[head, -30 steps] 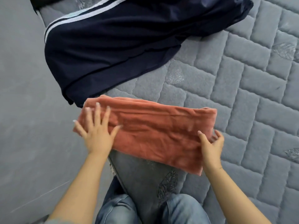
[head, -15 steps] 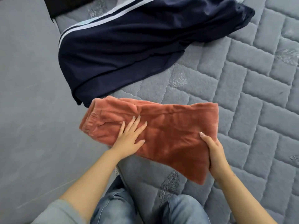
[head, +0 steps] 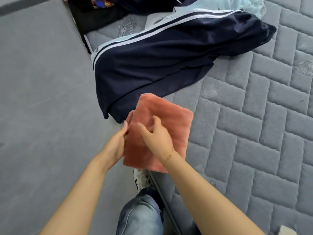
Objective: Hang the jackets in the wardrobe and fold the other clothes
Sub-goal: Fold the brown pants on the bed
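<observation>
A salmon-pink garment [head: 171,116] lies folded into a compact rectangle at the near left edge of the grey quilted mattress [head: 254,119]. My left hand [head: 116,143] is against its left edge, with fingers curled at the fold. My right hand [head: 155,134] hovers over or rests on its top, fingers loose and spread, holding nothing. Just beyond it, a navy garment with white side stripes [head: 160,65] lies spread out, its lower end hanging over the mattress edge.
A pale blue garment [head: 227,5] and a dark heap of clothes [head: 94,17] lie at the far end of the mattress. Grey floor [head: 42,102] runs along the left. My jeans leg [head: 140,216] and shoe [head: 142,178] stand by the mattress edge.
The long pink strip has been folded over from right to left into a shorter rectangle. My right hand crossed to the left end and my left hand moved to the left edge.
</observation>
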